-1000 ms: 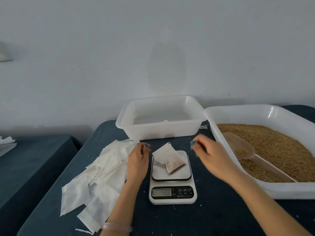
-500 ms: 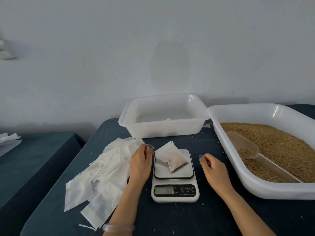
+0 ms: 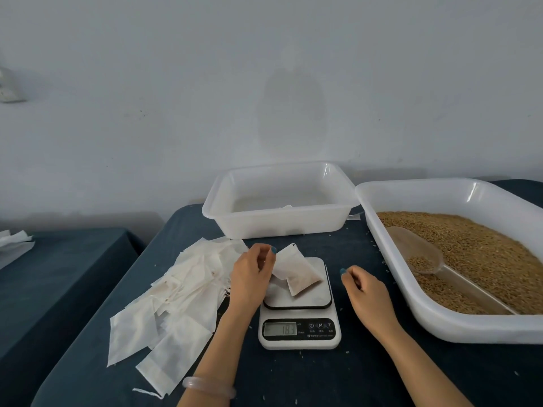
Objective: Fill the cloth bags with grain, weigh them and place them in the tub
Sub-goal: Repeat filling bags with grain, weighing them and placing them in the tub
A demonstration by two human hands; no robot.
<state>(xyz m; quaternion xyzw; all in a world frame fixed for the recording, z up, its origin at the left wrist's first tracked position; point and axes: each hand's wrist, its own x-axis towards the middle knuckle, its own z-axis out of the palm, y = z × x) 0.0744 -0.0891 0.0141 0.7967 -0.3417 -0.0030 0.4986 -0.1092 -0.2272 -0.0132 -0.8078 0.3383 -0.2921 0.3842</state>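
Note:
A filled cloth bag (image 3: 296,271) lies tilted on the platform of a white digital scale (image 3: 299,336), whose display reads 18.3. My left hand (image 3: 252,277) sits at the scale's left side, fingers loosely curled, fingertips at the bag's left edge. To the right of the scale, my right hand (image 3: 367,292) rests on the table, loosely curled and holding nothing. Behind the scale stands a white tub (image 3: 282,227) with the corner of a bag showing inside. A larger tub (image 3: 411,304) on the right holds grain (image 3: 476,254) and a clear scoop (image 3: 417,251).
A loose pile of empty cloth bags (image 3: 176,289) spreads over the dark blue table (image 3: 352,377) to the left of the scale. Stray grains dot the cloth. A second, lower table (image 3: 58,274) stands to the left. A pale wall is close behind.
My right hand came down from beside the bag and settled on the table right of the scale. The display reading settled at 18.3. The left hand barely moved.

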